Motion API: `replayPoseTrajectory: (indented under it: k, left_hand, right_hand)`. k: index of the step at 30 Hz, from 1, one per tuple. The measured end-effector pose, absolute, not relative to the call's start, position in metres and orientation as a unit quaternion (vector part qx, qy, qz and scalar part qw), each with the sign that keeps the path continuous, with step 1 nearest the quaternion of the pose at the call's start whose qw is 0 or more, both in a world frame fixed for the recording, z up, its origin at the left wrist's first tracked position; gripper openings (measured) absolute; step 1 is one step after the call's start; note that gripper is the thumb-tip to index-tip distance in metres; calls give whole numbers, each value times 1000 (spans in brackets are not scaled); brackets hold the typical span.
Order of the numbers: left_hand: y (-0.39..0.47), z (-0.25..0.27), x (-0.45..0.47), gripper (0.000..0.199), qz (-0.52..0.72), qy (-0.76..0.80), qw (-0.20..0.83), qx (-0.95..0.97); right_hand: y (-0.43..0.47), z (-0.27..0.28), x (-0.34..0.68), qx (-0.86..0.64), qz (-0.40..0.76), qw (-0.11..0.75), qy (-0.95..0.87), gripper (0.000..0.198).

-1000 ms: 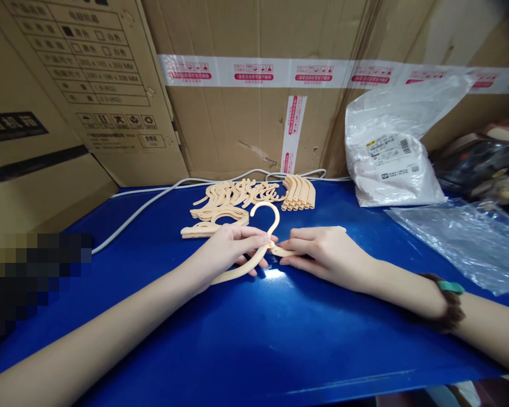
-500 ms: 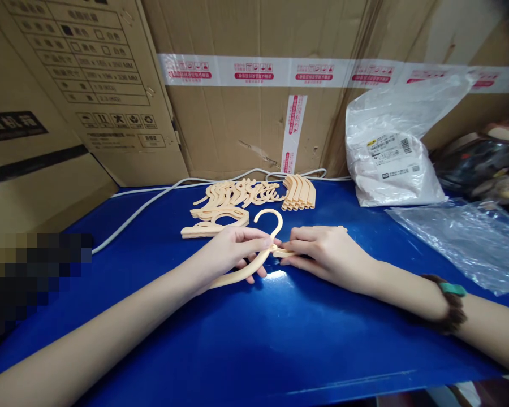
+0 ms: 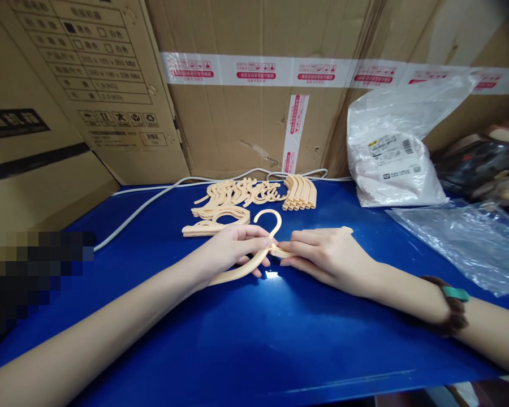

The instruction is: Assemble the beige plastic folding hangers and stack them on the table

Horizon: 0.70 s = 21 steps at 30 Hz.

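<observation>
My left fingers (image 3: 258, 245) pinch a cream hanger (image 3: 242, 273) just below its raised hook, and my right fingers (image 3: 303, 249) grip its other arm near the joint. It sits between my hands over the blue table (image 3: 254, 345), with matching curved pieces (image 3: 300, 191) beyond and a white plastic bag (image 3: 392, 164) to the right

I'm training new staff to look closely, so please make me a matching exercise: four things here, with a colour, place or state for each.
Things
1. left hand
2. right hand
3. labelled white bag
4. table

Descriptions
A. blue
B. gripping at the base of the hanger's hook
C. at the rear right, near the cardboard
D. brown band at its wrist

Pairs: 1-B, 2-D, 3-C, 4-A
</observation>
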<state>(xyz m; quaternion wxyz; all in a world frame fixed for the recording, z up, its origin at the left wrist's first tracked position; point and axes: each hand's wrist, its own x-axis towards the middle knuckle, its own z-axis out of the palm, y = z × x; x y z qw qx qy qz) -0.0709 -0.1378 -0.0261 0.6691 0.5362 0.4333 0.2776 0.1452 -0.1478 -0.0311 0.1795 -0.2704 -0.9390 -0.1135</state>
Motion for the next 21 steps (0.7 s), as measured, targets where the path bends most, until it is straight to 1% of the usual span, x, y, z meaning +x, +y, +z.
replayPoseTrajectory:
  k: [8, 21]
  left_hand:
    - [-136, -26, -72, 14, 271, 435, 667, 541]
    - [-137, -21, -72, 23, 252, 444, 680, 525]
  right_hand:
    - [-150, -29, 143, -286, -56, 160, -943, 35]
    - [-144, -29, 148, -294, -47, 173, -939, 31]
